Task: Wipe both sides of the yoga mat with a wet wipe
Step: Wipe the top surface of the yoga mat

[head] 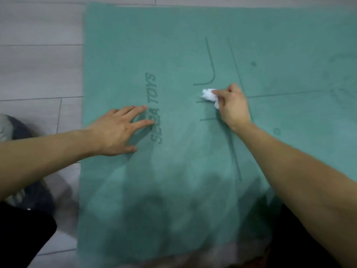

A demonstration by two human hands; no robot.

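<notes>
A green yoga mat lies flat on the floor, printed side up with dark lettering and alignment lines. My right hand grips a crumpled white wet wipe and holds it against the mat near the middle lines. My left hand rests on the mat by the lettering, fingers straight and spread, palm down. The mat's near end is blurred and shadowed.
Grey wood-look floor runs along the mat's left edge and beyond its far end. A dark shoe or cloth lies at the left by my knee. My dark-clad legs flank the mat's near end.
</notes>
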